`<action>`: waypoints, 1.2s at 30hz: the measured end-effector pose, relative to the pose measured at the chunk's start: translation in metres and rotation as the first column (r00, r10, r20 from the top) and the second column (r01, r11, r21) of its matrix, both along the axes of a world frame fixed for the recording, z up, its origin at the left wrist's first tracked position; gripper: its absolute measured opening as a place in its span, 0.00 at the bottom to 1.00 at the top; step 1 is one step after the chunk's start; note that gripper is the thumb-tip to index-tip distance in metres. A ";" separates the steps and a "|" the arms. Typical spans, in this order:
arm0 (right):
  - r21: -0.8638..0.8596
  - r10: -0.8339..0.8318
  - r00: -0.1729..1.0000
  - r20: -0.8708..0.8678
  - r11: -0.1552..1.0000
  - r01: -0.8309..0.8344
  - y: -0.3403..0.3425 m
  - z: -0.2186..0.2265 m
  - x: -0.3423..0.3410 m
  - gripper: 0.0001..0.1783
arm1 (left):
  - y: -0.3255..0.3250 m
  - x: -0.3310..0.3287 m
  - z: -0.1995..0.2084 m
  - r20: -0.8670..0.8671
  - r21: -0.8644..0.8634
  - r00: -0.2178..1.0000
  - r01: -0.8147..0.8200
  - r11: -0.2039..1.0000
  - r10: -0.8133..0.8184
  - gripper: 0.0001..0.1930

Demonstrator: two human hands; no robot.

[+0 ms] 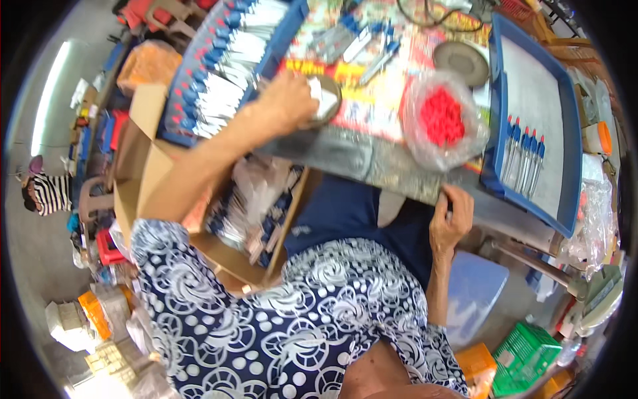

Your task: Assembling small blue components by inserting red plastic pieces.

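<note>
My left hand (289,101) is curled with its knuckles up, beside a round dark dish (335,100) holding something white. Its fingertips are hidden, so I cannot see what they hold. Just left of it lies a blue tray (282,28) filled with rows of white-and-blue pens (222,93) with red ends. My right hand (455,214) is bent round the near edge of the worktable (405,174), its fingers curled there. Beyond it sits a clear plastic bag (415,136) of small red parts (442,114). Several red-tipped pens (522,159) stand in line in the right blue tray (568,133).
Loose pens (359,43) lie on the printed sheet near a second round dish (462,63). Below the table on the left, an open cardboard box (289,226) holds bundled pens and plastic bags. A green crate (525,352) and a blue plastic seat (473,292) are low at right.
</note>
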State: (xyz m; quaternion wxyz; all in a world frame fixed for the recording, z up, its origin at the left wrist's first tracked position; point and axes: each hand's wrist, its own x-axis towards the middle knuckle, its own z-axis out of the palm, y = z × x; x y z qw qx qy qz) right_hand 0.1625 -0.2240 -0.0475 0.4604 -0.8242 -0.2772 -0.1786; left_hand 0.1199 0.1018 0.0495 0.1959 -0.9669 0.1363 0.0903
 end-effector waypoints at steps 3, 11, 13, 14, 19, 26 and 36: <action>0.016 -0.007 1.000 -0.009 1.000 0.007 0.001 0.005 0.000 0.08 | 0.001 0.001 0.001 0.009 0.018 1.000 -0.005 1.000 0.004 0.05; 0.037 -0.030 1.000 0.009 0.999 0.029 -0.001 0.004 0.000 0.09 | -0.001 0.001 -0.001 0.067 -0.007 0.994 0.081 0.997 -0.081 0.05; 0.057 -0.072 0.997 0.028 0.996 0.070 -0.001 0.005 -0.001 0.09 | -0.001 -0.001 0.001 0.097 -0.042 0.989 0.116 0.992 -0.111 0.07; 0.049 -0.062 0.998 0.024 0.997 0.061 0.000 0.006 -0.001 0.09 | 0.000 -0.001 0.003 0.110 -0.026 0.986 0.132 0.991 -0.129 0.07; 0.046 -0.061 0.998 0.008 0.997 0.061 0.001 0.009 -0.001 0.08 | 0.006 0.000 0.005 0.048 0.036 0.995 0.085 0.996 -0.086 0.06; 0.034 -0.067 0.998 0.016 0.997 0.066 0.001 0.007 0.000 0.09 | 0.006 -0.001 0.003 0.054 0.029 0.994 0.089 0.996 -0.091 0.05; 0.040 -0.070 0.997 0.018 0.997 0.069 0.002 0.009 0.000 0.09 | 0.009 -0.007 0.011 -0.025 0.008 0.999 0.027 1.000 -0.027 0.05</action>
